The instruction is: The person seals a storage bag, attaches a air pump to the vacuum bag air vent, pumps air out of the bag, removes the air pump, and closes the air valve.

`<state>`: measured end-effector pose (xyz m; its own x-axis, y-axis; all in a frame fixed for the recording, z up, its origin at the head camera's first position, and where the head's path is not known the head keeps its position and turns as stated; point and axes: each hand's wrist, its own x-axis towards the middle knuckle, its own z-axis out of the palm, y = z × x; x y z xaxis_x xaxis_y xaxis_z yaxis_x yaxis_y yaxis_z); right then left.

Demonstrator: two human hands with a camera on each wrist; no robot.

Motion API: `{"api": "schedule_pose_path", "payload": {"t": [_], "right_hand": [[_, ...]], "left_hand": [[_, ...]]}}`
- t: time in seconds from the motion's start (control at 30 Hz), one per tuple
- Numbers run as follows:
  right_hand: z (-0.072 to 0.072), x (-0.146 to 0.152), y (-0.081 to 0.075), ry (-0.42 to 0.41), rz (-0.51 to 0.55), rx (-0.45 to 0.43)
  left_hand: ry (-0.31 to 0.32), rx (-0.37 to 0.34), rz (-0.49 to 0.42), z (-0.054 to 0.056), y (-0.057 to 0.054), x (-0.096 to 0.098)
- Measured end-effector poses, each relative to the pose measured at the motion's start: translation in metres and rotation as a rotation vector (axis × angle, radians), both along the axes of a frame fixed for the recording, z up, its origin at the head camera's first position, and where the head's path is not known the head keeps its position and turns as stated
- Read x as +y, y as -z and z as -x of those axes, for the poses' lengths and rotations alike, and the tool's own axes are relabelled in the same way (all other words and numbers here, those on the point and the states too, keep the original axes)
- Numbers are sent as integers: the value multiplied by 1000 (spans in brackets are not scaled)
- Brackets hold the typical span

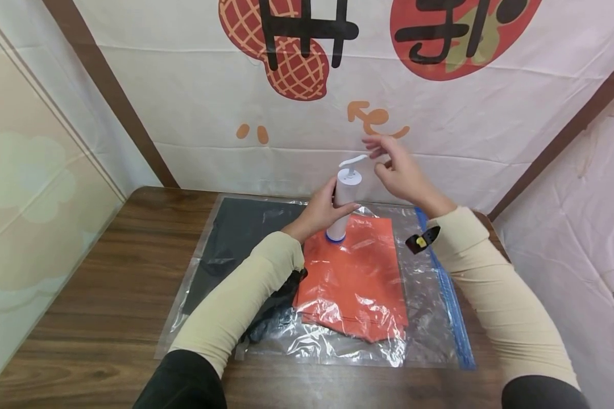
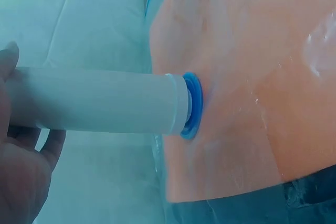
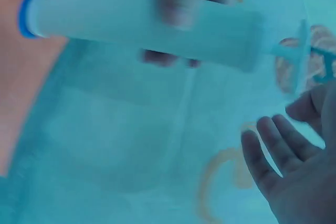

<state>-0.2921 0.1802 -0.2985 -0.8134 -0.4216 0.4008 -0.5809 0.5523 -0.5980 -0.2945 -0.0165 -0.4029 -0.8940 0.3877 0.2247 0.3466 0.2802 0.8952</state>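
A white hand pump (image 1: 347, 193) with a T-shaped handle (image 1: 353, 161) stands on a clear plastic storage bag (image 1: 430, 307). Around its barrel my left hand (image 1: 323, 209) is wrapped. In the left wrist view, the blue ring (image 2: 193, 106) at the pump's foot sits against the bag over folded orange cloth (image 2: 241, 93). My right hand (image 1: 396, 170) hovers beside the handle's right end, fingers loosely bent and holding nothing. The right wrist view shows its fingers (image 3: 278, 142) spread near the handle. A short shaft links the handle to the barrel top.
Inside the bag, dark folded cloth (image 1: 251, 238) lies left of the orange cloth. A blue zip strip (image 1: 452, 318) runs along the bag's right edge. The wooden table (image 1: 97, 295) backs onto a printed fabric wall (image 1: 184, 102). A black strap (image 1: 422, 241) is at my right cuff.
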Motion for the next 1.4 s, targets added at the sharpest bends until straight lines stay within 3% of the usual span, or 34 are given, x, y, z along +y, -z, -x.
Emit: {"api": "schedule_pose_path", "payload": {"t": [0.17,0.27,0.37,0.6,0.73,1.17,1.4], "right_hand": [[-3,-19,-37,-94,-364,15],[-3,-30,-45,-121,-557,15],[-2,-38,-45,-139,-649,44],[0,-41,-35,-136,-676,152],[0,-40,-32,-121,-673,178],[-4,-44,-31,-138,-694,164],[-1,-44,-32,-104,-695,162]], "left_hand": [[16,-10,-3,0,-1,-2],[27,-22,-9,-1,-1,-4],[44,-30,-10,-1,1,-5],[32,-21,113,-1,11,-5],[38,21,117,1,16,-3],[55,40,125,-6,25,-3],[56,52,127,-5,20,-1]]}}
